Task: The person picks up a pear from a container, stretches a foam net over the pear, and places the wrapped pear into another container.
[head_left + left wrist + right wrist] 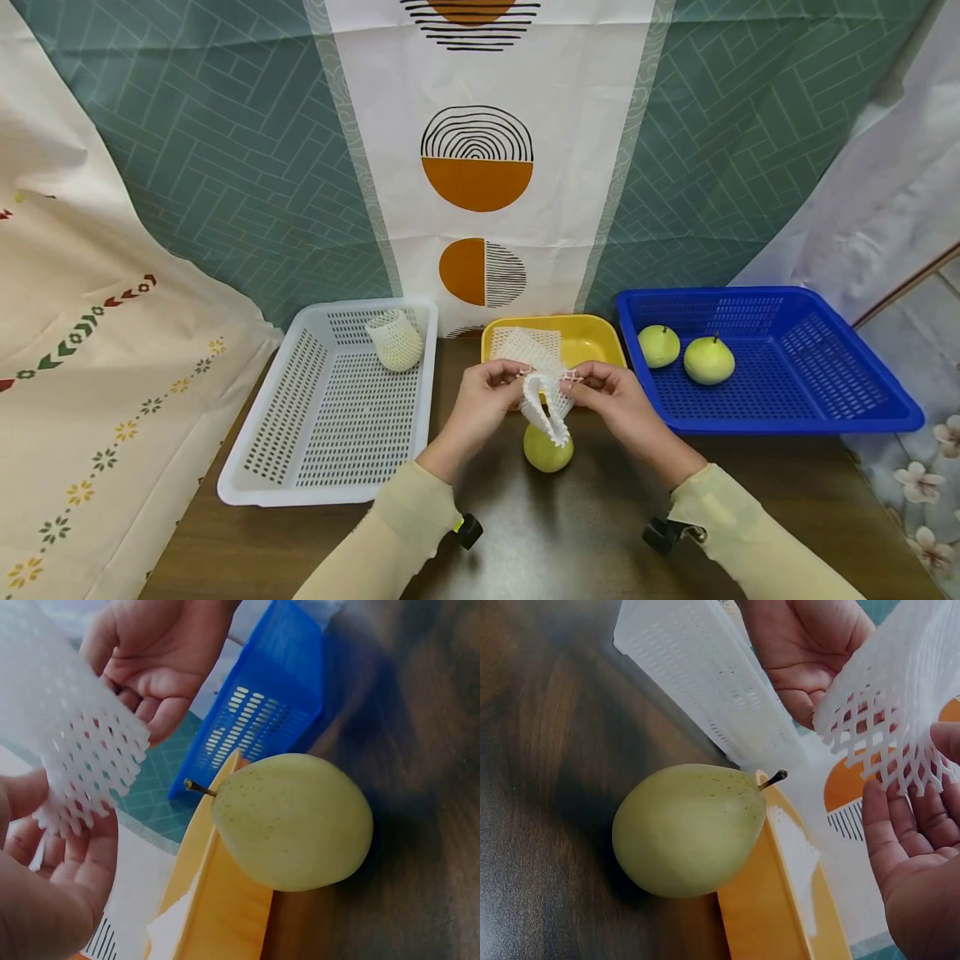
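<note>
Both hands hold a white foam net sleeve, its mouth spread between them. My left hand pinches one side of the rim between thumb and fingers, and my right hand pinches the opposite side. A yellow-green pear stands on the table just below the sleeve, apart from both hands. Its stem points up, and the wrist views show the whole pear bare. Behind the hands, more white foam netting lies in a yellow tray.
A white perforated basket on the left holds a pear in a foam net in its far right corner. On the right, a blue basket contains two bare pears near its left side. A patterned cloth hangs behind the table.
</note>
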`<act>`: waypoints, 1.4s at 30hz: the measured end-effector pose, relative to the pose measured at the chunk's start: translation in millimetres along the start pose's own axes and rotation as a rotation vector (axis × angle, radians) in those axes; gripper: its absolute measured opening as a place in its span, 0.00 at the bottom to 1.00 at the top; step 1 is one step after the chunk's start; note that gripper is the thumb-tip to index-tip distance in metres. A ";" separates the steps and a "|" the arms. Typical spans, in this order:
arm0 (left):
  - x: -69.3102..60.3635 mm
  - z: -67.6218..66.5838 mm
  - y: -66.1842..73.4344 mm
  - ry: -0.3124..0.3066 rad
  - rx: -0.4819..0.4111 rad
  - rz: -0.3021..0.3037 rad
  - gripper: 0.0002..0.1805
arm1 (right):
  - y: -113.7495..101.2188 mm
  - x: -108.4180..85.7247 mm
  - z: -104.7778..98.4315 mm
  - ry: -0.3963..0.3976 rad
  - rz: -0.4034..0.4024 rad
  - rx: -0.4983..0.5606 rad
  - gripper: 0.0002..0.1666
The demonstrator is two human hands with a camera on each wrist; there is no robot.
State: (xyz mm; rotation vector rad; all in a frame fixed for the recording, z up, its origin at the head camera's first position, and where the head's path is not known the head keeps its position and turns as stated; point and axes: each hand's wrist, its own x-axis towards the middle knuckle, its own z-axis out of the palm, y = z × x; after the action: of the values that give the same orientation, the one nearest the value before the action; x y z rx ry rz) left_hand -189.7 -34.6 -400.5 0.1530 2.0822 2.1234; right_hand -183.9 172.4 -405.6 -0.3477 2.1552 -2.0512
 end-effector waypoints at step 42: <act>2.6 9.4 -76.3 0.130 0.279 -0.099 0.11 | 53.1 -10.2 4.9 0.043 0.196 -0.439 0.15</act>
State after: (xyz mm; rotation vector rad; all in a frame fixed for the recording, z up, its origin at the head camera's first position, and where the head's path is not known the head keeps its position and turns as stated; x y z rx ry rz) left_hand -187.0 -23.6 -476.7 -0.0553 2.3990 1.8247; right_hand -176.4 172.6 -459.3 -0.1307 2.5416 -1.4889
